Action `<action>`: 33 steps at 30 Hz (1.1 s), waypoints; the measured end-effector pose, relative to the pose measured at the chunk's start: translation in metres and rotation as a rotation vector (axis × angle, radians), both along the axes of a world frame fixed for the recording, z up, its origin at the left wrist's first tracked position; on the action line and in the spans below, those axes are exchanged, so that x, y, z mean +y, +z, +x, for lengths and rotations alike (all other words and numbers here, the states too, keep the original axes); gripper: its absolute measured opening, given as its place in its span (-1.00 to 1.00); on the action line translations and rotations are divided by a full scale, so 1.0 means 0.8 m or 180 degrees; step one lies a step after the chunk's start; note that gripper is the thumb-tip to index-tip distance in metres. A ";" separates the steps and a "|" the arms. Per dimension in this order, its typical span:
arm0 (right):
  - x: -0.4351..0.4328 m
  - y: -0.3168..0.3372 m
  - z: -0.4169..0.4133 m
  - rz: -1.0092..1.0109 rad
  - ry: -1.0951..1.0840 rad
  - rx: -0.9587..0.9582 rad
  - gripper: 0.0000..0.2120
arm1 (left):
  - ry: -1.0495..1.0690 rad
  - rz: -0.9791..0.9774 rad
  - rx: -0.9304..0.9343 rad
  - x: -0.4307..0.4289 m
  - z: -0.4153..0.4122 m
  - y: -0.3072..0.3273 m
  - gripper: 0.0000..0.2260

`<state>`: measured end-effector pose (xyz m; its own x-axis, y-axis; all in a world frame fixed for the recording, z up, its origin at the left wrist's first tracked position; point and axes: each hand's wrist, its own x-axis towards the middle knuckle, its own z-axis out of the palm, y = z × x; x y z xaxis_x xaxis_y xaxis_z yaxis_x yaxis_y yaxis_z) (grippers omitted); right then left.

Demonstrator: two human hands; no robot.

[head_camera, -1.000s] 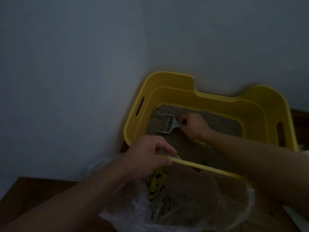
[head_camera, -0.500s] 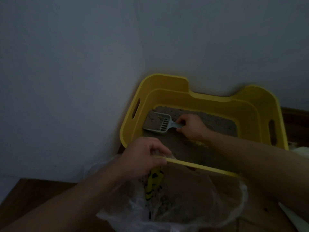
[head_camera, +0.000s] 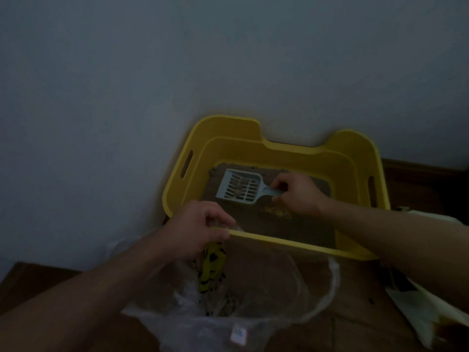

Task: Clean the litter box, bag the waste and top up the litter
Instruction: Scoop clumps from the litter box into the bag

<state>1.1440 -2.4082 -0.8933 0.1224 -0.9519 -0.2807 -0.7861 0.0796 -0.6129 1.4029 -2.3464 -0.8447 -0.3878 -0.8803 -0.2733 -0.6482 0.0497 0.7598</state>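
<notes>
By the wall point(head_camera: 101, 97), your right fingers point(head_camera: 279, 184) grip the scoop point(head_camera: 238, 188) in the box point(head_camera: 228, 128); left fingers point(head_camera: 215, 217) grip its rim, bag point(head_camera: 182, 298) just outside.

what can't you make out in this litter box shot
Head view, dim:
- Contents of the plastic bag: blurred by crumpled film.
- End of the scoop handle: inside the right hand.
- Near-left litter box corner: under the left hand.
- The white object at right: cut by the frame edge.
</notes>
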 end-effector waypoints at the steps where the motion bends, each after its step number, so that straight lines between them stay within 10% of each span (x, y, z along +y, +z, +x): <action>1: 0.004 0.004 -0.003 -0.0030 0.0032 0.0015 -0.83 | -0.0005 -0.0001 -0.0005 0.000 -0.001 0.002 -0.72; 18: 0.065 0.107 -0.041 -0.0261 0.0227 -0.0189 -0.82 | -0.0084 -0.0209 -0.0165 0.014 0.011 0.024 -0.64; 33: 0.133 0.134 -0.013 0.0335 0.1743 0.0137 -0.82 | 0.0078 -0.0257 -0.0103 0.020 0.026 0.023 -0.55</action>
